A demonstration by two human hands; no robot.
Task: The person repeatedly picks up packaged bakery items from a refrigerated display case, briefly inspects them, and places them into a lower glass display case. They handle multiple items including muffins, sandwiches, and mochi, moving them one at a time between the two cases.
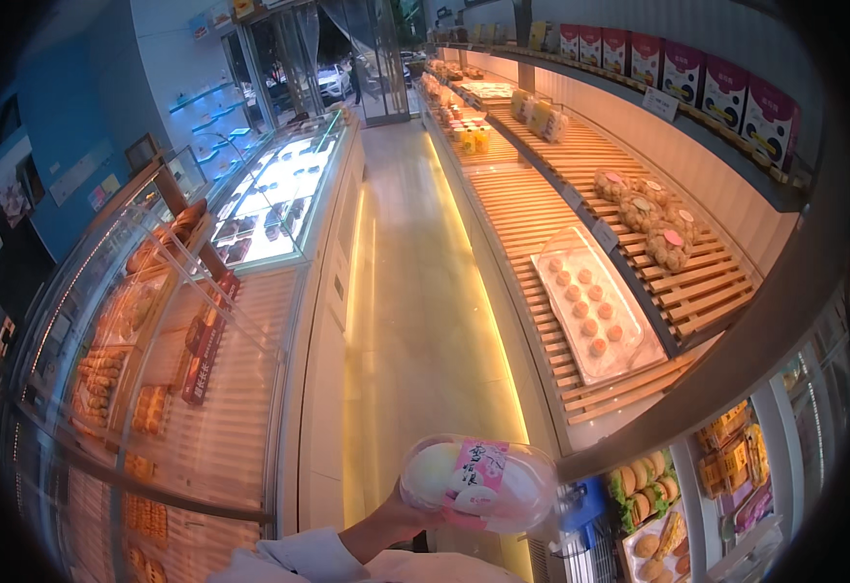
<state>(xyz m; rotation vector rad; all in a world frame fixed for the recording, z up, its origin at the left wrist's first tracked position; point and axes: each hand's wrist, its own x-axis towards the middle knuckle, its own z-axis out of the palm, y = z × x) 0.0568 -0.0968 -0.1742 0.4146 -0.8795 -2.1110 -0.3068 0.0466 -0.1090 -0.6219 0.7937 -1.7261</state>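
Note:
My left hand (403,514) holds a clear plastic clamshell pack (480,482) by its left end. Pale round pastries (429,470) sit inside the pack, and a pink printed label with writing wraps over its middle. A light-coloured sleeve (308,557) covers my forearm. The pack is held low in front of me, above the tiled aisle floor (432,313). My right hand is out of view.
Slatted wooden shelves (520,211) line the right side, carrying a tray of small pastries (592,313) and bagged baked goods (643,211). Lower right stands a case with burgers (640,488). Along the left run a glass bread case (155,313) and a lit display counter (272,197). Glass doors (381,65) stand ahead.

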